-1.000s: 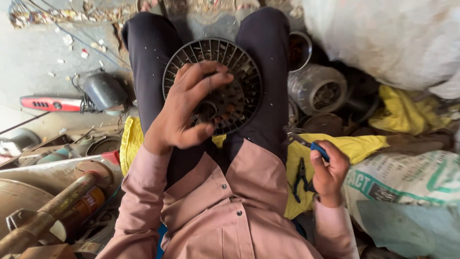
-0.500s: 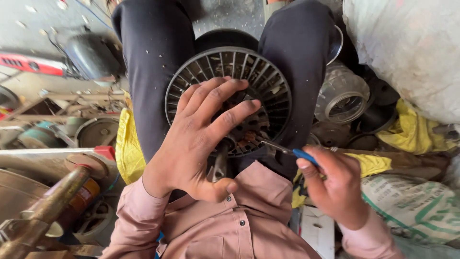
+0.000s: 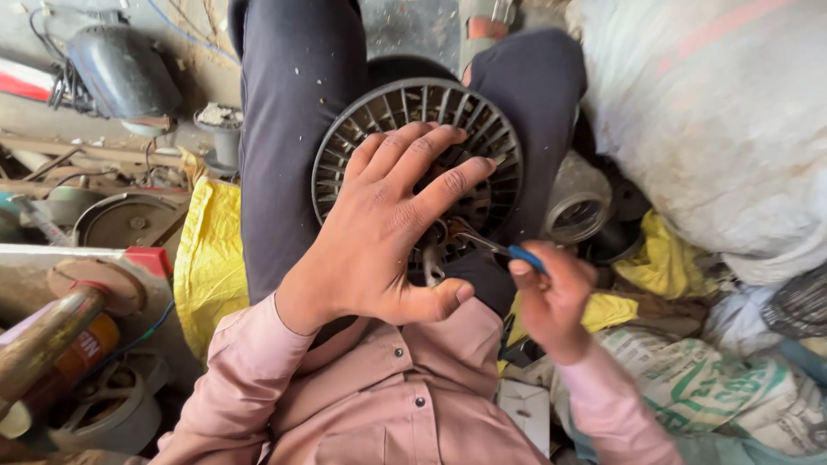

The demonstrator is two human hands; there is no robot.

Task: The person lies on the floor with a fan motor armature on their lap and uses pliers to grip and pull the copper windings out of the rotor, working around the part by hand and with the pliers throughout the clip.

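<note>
**A:** From the head view, how does your left hand sit?

**B:** Your left hand (image 3: 388,232) comes up from the pink sleeve (image 3: 245,370) and lies palm down, fingers spread wide and flat, across the near face of the round slotted fan housing (image 3: 413,168). The thumb points right, under the housing's lower edge. The grip is not closed on anything; it is an open hand pressing on the part.

**A:** And where is that housing?

**B:** It stands on edge between your knees, wedged between the two dark trouser legs (image 3: 293,129), its ribbed face turned up to you.

**A:** Your right hand?

**B:** Your right hand (image 3: 551,297) sits low at the right, wrist bent inward, fingers curled tight about the blue handle of a slim tool (image 3: 504,248). That grip is closed on the tool. Its metal end reaches left to the middle of the housing, just under your left fingertips; whether it touches metal there, you cannot tell.

**A:** What lies around you?

**B:** A yellow cloth (image 3: 207,258) is under your left thigh. A large white sack (image 3: 715,129) stands to the right, with a printed woven bag (image 3: 715,387) below it. A dark motor casing (image 3: 121,73) is at the upper left, well apart from both hands.
</note>
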